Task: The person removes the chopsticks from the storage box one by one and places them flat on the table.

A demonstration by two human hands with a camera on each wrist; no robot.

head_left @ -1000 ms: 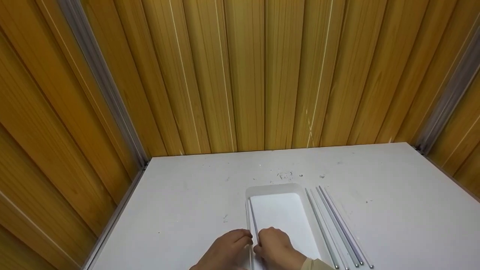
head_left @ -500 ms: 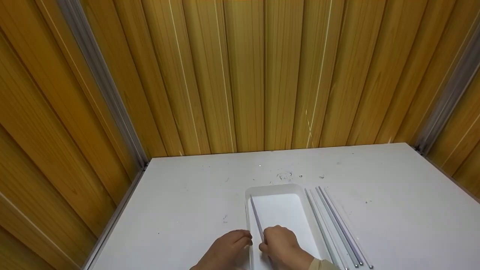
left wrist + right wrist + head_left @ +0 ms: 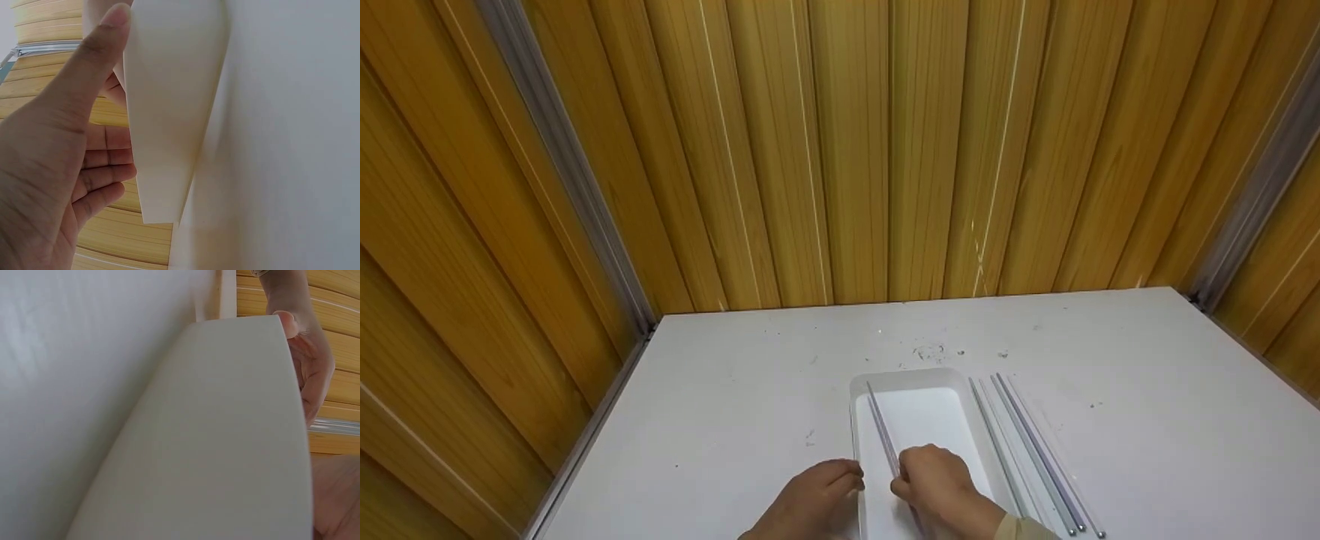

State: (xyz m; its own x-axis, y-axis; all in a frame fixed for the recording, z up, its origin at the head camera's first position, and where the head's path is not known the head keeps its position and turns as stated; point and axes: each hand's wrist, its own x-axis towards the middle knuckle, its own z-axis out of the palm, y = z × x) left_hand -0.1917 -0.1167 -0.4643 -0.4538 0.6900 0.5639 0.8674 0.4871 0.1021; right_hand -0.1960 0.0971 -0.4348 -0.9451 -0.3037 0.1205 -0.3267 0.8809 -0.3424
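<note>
A long white tray (image 3: 911, 379) lies on the table in the head view. My left hand (image 3: 814, 496) holds its left side; in the left wrist view the thumb (image 3: 115, 16) sits at the edge of the wall, with fingers bent at its far side. Over the tray, my right hand (image 3: 936, 484) grips a thin purple-grey metal chopstick (image 3: 880, 420), slanting with its narrow end toward the far left corner. Whether it is one or a pair, I cannot tell. In the right wrist view the tray's outer wall (image 3: 225, 427) hides most of that hand's work.
Several thin metal chopsticks (image 3: 1039, 450) lie side by side right of the tray, with silver ends toward me. The right sleeve (image 3: 1024, 527) covers some near ends. The white table (image 3: 720, 405) meets wood-patterned walls (image 3: 847, 187) at the back and sides.
My right hand has moved right and slightly away from me. The chopstick has come off the tray's left wall toward the middle. My left hand has stayed in place.
</note>
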